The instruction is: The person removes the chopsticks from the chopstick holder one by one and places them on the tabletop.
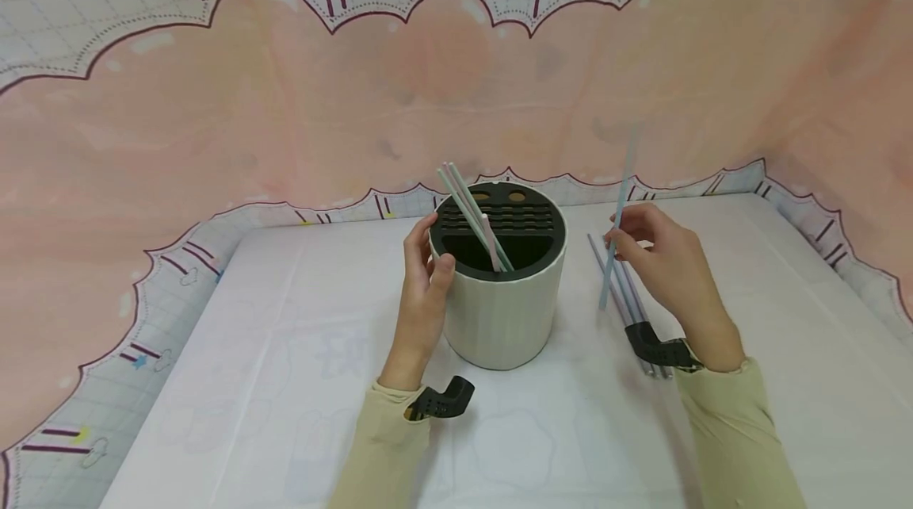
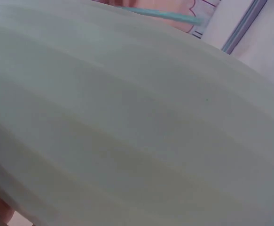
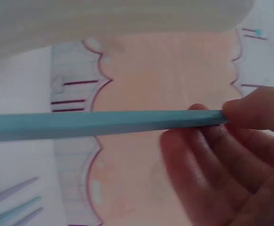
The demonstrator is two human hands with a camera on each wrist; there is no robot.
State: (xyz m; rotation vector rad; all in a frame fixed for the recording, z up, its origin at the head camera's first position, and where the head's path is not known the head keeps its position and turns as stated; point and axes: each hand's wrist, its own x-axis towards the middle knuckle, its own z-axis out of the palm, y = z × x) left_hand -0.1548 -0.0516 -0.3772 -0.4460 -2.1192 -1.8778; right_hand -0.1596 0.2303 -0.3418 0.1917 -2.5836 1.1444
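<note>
While the left hand (image 1: 421,296) grips the white pot (image 1: 502,319), the right hand (image 1: 663,259) pinches a long blue stick (image 1: 606,285), almost upright, to the pot's right and not touching it.

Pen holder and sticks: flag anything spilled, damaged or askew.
Nothing looks spilled or damaged. The sticks in the pen holder lean, ordinary enough in its wide compartment; several more sticks lie bunched on the table.
</note>
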